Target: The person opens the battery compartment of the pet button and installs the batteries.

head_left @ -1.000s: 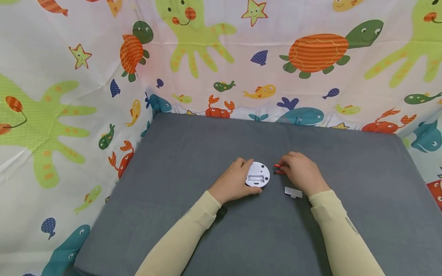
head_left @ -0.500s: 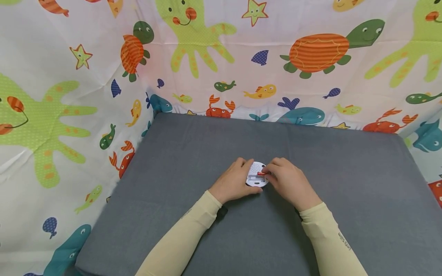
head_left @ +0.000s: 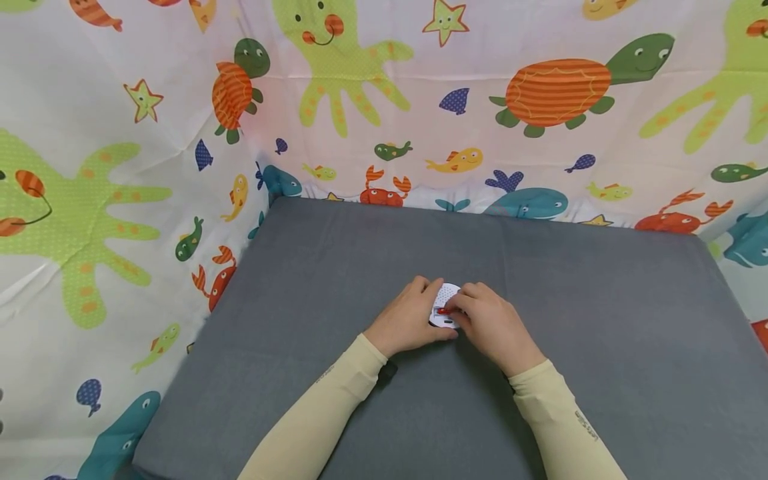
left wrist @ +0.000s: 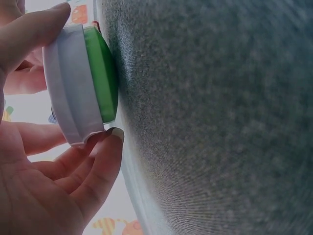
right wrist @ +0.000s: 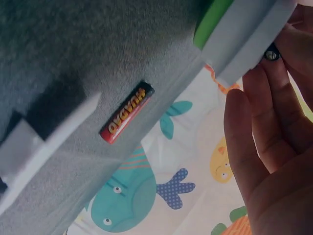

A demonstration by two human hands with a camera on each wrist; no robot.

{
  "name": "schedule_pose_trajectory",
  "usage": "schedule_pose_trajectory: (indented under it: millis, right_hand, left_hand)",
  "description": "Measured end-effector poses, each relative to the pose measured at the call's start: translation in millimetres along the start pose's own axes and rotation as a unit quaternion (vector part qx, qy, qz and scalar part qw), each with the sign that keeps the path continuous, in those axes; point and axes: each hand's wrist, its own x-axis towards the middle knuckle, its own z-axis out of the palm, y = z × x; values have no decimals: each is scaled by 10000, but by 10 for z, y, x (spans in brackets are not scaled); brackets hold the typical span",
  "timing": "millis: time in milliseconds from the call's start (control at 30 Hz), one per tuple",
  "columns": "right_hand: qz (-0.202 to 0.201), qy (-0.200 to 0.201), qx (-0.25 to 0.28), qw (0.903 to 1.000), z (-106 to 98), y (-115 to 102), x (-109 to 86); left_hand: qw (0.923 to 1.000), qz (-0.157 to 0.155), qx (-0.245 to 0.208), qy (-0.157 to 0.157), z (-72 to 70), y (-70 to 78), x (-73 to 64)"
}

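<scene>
My left hand (head_left: 408, 319) grips the rim of a round white device (head_left: 447, 292), thumb and fingers on opposite edges. In the left wrist view the device's green domed side (left wrist: 101, 76) faces down onto the cloth. Over the battery slot on its upturned white face, my right hand (head_left: 491, 328) pinches a small red battery (head_left: 442, 311). The right wrist view shows that battery's dark end (right wrist: 272, 53) between the fingers; how far it sits in the slot I cannot tell. A second red and black battery (right wrist: 127, 112) lies on the cloth nearby.
A white battery cover (right wrist: 51, 152) is on the cloth near the loose battery; the right hand and arm hide both in the head view. Grey cloth (head_left: 360, 247) covers the table. Sheets printed with sea animals (head_left: 555, 92) hang behind and to the left.
My right hand has picked up one battery from the cloth and carried it left onto the device's slot, then slightly lower. My left hand has kept its grip on the device.
</scene>
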Motion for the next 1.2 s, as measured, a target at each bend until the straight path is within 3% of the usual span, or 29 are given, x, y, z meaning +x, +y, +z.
schedule_pose_trajectory:
  millis: [367,633,900,1200]
  right_hand:
    - [314,74,305,9990,35,-17,-46]
    - [765,185,541,9954,-63,36,-38]
    - [1057,186,835,9907,-41,4,-29]
    - [1181,308,912,9883,13,-29,4]
  left_hand:
    - [9999,-127,1,-84,41,-32,-84]
    - [9999,-98,-8,-76,40,8,-6]
    - [9999,-46,-92,-14,24,16,-12]
    - [10000,-8,-33,20,17,26,-8]
